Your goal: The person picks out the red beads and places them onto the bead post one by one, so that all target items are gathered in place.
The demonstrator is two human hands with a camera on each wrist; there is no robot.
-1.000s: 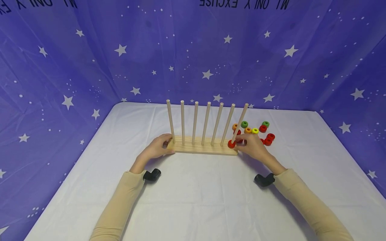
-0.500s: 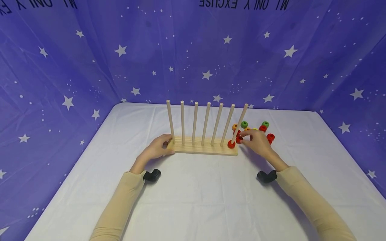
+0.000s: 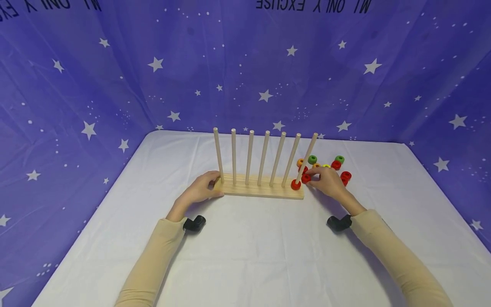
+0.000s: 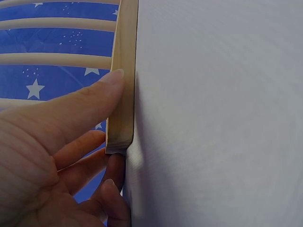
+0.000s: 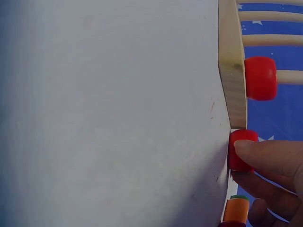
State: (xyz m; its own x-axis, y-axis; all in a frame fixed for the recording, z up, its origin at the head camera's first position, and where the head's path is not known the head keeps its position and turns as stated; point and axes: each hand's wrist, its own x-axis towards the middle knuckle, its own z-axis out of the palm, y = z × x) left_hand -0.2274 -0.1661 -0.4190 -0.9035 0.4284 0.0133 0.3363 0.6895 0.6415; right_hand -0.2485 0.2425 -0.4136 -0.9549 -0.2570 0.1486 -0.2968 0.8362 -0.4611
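A wooden peg board (image 3: 261, 190) with several upright pegs stands on the table. My left hand (image 3: 200, 187) holds its left end, and in the left wrist view the thumb (image 4: 106, 90) lies on the front edge with fingers round the end. One red bead (image 3: 296, 184) sits at the foot of the rightmost peg. Just right of the board, my right hand (image 3: 327, 182) pinches another red bead (image 5: 242, 150), which rests on the table by the board's end. The far side of that bead is hidden.
Behind the right hand lie loose beads: green beads (image 3: 339, 159), an orange bead (image 3: 301, 162), a partly hidden yellow bead (image 3: 326, 166) and several red beads (image 3: 346, 175). A white cloth (image 3: 245, 247) covers the table, with a purple starry curtain (image 3: 215, 64) around it.
My right hand has drawn back to the right from the bead at the rightmost peg and now pinches a loose red bead beside the board. The left hand has stayed put.
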